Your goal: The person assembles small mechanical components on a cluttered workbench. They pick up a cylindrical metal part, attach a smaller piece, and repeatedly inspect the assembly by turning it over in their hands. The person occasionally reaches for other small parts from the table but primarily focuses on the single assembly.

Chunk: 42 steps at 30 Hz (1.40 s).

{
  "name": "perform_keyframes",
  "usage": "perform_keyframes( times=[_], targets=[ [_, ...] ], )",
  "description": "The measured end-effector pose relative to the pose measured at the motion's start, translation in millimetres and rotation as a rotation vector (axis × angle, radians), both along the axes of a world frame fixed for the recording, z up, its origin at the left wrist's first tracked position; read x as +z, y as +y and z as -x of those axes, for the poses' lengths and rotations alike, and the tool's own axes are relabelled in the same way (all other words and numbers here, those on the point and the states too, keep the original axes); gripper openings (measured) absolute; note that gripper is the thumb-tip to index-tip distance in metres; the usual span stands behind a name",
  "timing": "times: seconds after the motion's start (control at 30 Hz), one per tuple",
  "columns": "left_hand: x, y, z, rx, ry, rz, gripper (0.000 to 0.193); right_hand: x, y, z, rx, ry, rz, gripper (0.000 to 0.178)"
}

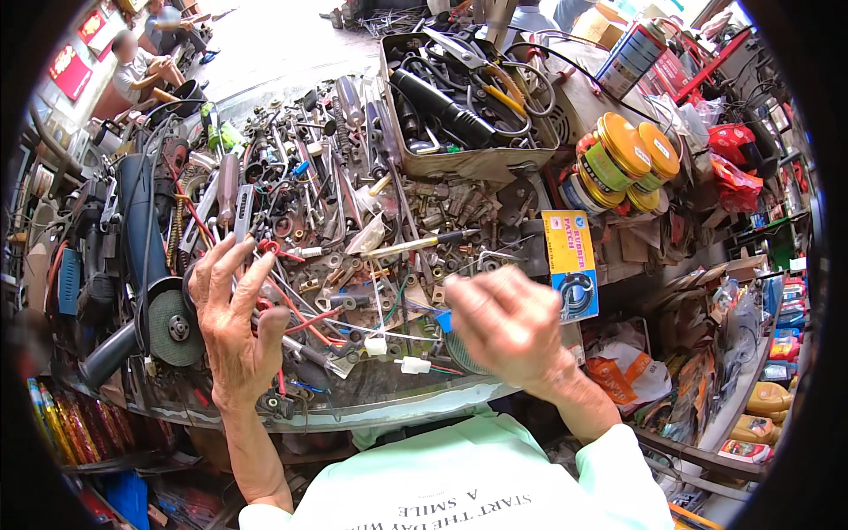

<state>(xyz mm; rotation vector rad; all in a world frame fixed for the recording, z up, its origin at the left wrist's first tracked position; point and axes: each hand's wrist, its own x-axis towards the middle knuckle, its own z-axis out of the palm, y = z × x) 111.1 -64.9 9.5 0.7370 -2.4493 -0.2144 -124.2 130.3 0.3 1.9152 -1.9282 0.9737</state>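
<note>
My left hand [234, 322] hovers over the left part of the cluttered bench, palm down, its fingers stretched and apart. Red wires [309, 325] lie beside its thumb, and a small red piece [272, 247] shows at a fingertip; contact cannot be told. An angle grinder [141, 212] with a grey-green disc [175, 329] rests just left of that hand. My right hand [512, 331] is near the bench's front edge, bent and smeared by motion, so its grip is hidden. White plastic connectors [413, 365] lie between the hands. Beyond them is a yellowish pen-like stick [422, 244].
A metal box [468, 163] of tools and cables stands at the back. To the right are a yellow-and-blue patch box [571, 265], yellow-lidded tins [623, 146] and a spray can [632, 57]. Screwdrivers [228, 190] and loose fasteners cover the bench. Two people sit far left.
</note>
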Motion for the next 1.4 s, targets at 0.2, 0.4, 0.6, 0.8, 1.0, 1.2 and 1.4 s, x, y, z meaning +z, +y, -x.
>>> perform_keyframes(
  times=[0.2, 0.4, 0.6, 0.8, 1.0, 1.2, 1.4],
  targets=[
    [24.7, 26.2, 82.2, -0.255, -0.026, 0.019, 0.025, 15.0, -32.7, 26.0, -0.236, -0.096, 0.087, 0.016],
    [-5.8, 28.2, 103.8, -0.255, -0.307, 0.080, 0.031, -3.3, -41.2, 22.9, -0.225, -0.177, -0.007, 0.016],
    [5.2, 22.6, 85.6, -0.159, -0.311, -0.001, 0.027, -25.3, -37.0, 15.3, -0.161, -0.088, -0.138, 0.016],
    [19.6, 23.6, 77.7, -0.052, -0.278, 0.061, 0.018, -23.1, -51.7, 0.0, -0.077, 0.052, -0.325, 0.048],
    [33.4, 24.6, 75.2, 0.124, -0.232, 0.131, 0.017, -14.0, -69.5, -2.2, 0.012, -0.063, -0.335, 0.045],
    [31.8, 32.5, 58.6, 0.421, 0.006, 0.191, 0.011, 3.4, -26.7, -6.8, 0.152, -0.062, -0.250, 0.042],
    [17.9, 47.9, 83.0, 0.475, -0.129, 0.191, 0.008, -3.7, -14.5, 0.3, 0.195, -0.085, -0.293, 0.028]
  ],
)
